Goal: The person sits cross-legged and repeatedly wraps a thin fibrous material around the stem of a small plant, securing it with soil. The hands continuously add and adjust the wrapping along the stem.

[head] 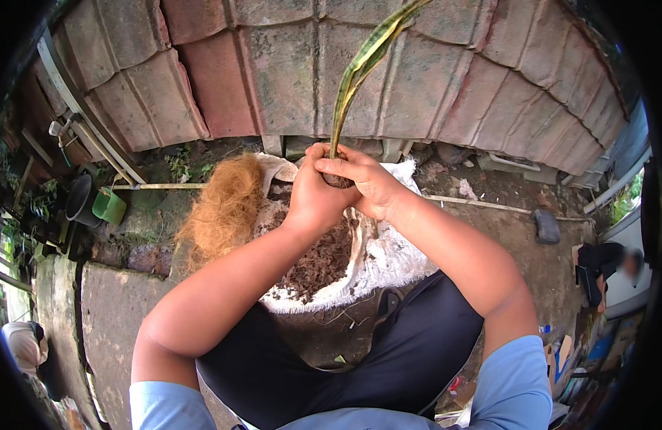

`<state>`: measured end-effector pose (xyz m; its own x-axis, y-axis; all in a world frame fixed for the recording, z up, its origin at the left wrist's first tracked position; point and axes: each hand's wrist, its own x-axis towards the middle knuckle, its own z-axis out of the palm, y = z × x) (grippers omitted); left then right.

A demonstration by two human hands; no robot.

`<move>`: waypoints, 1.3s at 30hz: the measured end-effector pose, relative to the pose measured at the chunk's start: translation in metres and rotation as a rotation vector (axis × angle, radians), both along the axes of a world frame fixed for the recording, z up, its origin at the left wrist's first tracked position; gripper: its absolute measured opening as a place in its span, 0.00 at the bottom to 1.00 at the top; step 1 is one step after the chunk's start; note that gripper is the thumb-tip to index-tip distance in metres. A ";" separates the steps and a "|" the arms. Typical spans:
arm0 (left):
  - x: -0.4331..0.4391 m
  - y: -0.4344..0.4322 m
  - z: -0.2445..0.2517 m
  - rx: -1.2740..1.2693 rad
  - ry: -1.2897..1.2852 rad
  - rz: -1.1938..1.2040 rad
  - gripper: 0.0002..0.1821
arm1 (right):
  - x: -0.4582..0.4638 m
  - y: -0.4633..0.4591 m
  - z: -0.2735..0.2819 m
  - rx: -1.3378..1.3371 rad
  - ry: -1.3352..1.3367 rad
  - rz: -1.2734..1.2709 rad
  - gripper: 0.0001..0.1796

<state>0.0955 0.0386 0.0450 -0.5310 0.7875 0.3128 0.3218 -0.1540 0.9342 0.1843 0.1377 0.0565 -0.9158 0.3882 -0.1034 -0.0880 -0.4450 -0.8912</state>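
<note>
Both my hands are cupped around the base of a snake plant leaf point(358, 70), whose long green and yellow blade rises up and to the right. My left hand point(316, 196) wraps the near left side of a brown root ball point(335, 177). From the right, my right hand point(371, 180) closes on it, with its thumb across the top. Most of the root ball is hidden by my fingers. Below the hands, dark crumbly soil point(323, 263) lies on a white woven sack point(390, 263). A heap of orange-brown coconut fibre point(229, 199) sits on the left.
Clay roof tiles point(288, 75) lean across the far side. At left are a green plastic container point(112, 206) and a dark bucket point(83, 201). A black object point(546, 227) lies on the ground at right. One person point(599, 269) is at far right, another point(30, 349) at far left.
</note>
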 end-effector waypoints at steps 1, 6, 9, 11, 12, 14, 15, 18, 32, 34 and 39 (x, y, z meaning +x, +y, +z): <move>-0.002 0.001 0.000 -0.003 0.007 -0.008 0.32 | 0.000 -0.002 0.004 0.017 -0.011 -0.012 0.23; -0.014 -0.007 0.009 -0.062 -0.430 -0.302 0.37 | 0.009 0.000 0.011 0.001 -0.047 0.036 0.39; -0.023 -0.013 0.018 -0.125 -0.322 -0.414 0.40 | 0.016 0.017 0.009 -0.030 0.048 0.191 0.41; -0.029 -0.013 0.014 -0.056 -0.056 -0.393 0.40 | 0.020 0.020 0.005 -0.011 0.027 0.210 0.40; -0.035 -0.015 0.013 -0.093 0.053 -0.294 0.36 | 0.021 0.016 0.009 -0.001 0.007 0.241 0.38; -0.048 -0.015 -0.003 -0.111 0.219 -0.139 0.36 | 0.020 0.003 0.008 0.071 -0.036 0.198 0.40; -0.046 -0.013 0.000 -0.117 0.300 -0.073 0.37 | 0.019 -0.002 0.005 0.094 -0.035 0.152 0.39; -0.045 -0.013 0.006 -0.098 0.279 -0.178 0.39 | 0.014 -0.015 -0.002 0.110 -0.030 0.018 0.33; -0.055 -0.022 0.011 -0.170 -0.344 -0.613 0.50 | 0.009 -0.010 -0.013 0.041 0.045 0.025 0.21; -0.054 -0.024 0.016 -0.208 -0.354 -0.599 0.51 | 0.008 -0.005 -0.015 0.009 0.068 0.052 0.20; -0.062 -0.023 0.014 -0.169 -0.329 -0.627 0.52 | 0.005 -0.007 -0.011 -0.035 0.091 0.060 0.20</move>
